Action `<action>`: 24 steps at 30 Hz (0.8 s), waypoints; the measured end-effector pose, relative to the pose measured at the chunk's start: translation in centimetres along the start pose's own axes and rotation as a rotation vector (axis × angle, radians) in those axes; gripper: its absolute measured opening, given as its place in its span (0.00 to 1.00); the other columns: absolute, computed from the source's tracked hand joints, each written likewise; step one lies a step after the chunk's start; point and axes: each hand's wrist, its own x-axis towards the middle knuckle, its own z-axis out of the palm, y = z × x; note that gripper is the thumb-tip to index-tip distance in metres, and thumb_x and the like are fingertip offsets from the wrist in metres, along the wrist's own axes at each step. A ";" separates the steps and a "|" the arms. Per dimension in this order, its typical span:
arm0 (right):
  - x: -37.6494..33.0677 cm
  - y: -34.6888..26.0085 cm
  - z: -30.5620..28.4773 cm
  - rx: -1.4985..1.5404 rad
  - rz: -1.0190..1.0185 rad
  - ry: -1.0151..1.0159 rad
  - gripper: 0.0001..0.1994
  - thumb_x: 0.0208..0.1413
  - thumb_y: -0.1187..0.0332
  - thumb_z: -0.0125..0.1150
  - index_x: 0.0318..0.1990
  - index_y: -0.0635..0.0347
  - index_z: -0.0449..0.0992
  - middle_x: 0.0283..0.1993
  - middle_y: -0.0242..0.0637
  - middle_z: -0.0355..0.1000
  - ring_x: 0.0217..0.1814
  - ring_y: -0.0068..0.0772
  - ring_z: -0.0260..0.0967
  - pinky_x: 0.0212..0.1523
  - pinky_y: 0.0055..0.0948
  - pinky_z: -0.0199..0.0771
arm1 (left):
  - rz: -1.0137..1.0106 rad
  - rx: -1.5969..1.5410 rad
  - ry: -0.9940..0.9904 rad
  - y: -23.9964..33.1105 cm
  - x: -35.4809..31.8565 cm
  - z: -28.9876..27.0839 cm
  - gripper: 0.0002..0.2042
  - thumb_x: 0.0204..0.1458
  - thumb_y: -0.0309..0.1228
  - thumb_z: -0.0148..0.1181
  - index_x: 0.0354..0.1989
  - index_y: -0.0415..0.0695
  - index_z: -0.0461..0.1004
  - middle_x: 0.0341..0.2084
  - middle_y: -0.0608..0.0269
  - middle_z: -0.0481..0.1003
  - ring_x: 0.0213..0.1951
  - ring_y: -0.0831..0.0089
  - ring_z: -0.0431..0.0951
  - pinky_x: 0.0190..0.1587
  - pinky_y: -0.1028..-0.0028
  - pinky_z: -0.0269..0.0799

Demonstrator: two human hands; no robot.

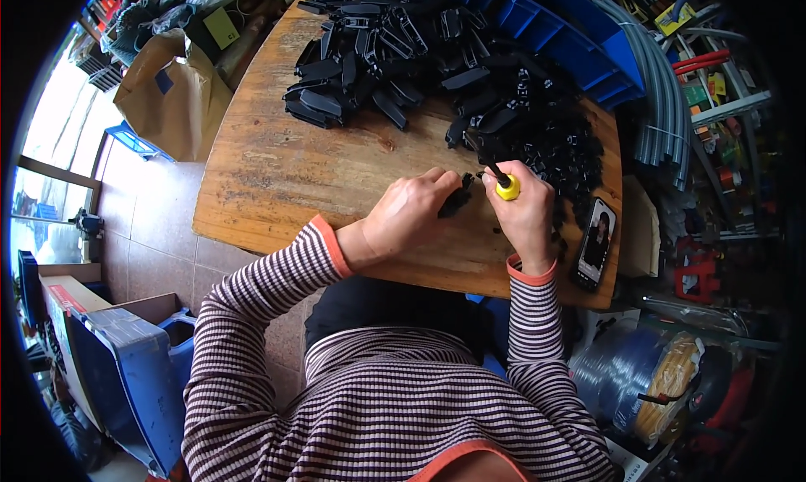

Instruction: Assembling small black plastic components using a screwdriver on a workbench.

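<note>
My left hand [405, 208] is closed around a small black plastic part [457, 196] above the near middle of the wooden table [294, 171]. Just to its right, my right hand [527, 217] grips a screwdriver [507, 188] with a yellow and black handle. The screwdriver's tip is hard to make out against the dark pieces, and my fingers cover much of the held part. Beyond my right hand lies a heap of small black parts [571, 150]. Longer black plastic housings [369, 49] are piled at the far side.
Blue plastic bins [571, 33] stand along the far right edge. A phone [594, 243] lies at the table's right edge. Left of the table are a brown paper bag [172, 96] and, lower, a blue crate [130, 381]. Grey tubing [663, 104] and clear hose coils [617, 381] crowd the right.
</note>
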 end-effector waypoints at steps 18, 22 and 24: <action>-0.6 0.7 1.5 -0.225 -0.225 -0.073 0.14 0.36 0.82 0.66 0.33 0.60 0.72 0.30 0.39 0.72 0.32 0.44 0.72 0.31 0.36 0.72 | 0.408 0.190 -0.159 -0.8 -0.8 0.6 0.18 0.46 0.27 0.56 0.47 0.34 0.70 0.45 0.51 0.72 0.44 0.59 0.74 0.47 0.66 0.73; -0.5 0.6 1.4 -0.219 -0.267 -0.079 0.14 0.36 0.82 0.65 0.33 0.61 0.72 0.29 0.39 0.71 0.32 0.44 0.72 0.31 0.36 0.72 | 0.391 0.134 -0.160 -0.6 -0.9 0.5 0.18 0.46 0.27 0.56 0.46 0.33 0.70 0.44 0.51 0.72 0.43 0.57 0.75 0.46 0.65 0.74; -0.4 0.3 1.4 -0.240 -0.308 -0.079 0.12 0.38 0.83 0.65 0.32 0.62 0.72 0.29 0.40 0.71 0.30 0.45 0.72 0.30 0.34 0.72 | 0.358 0.111 -0.245 -0.6 -0.9 0.4 0.17 0.47 0.27 0.55 0.46 0.34 0.70 0.44 0.50 0.71 0.42 0.56 0.75 0.45 0.65 0.74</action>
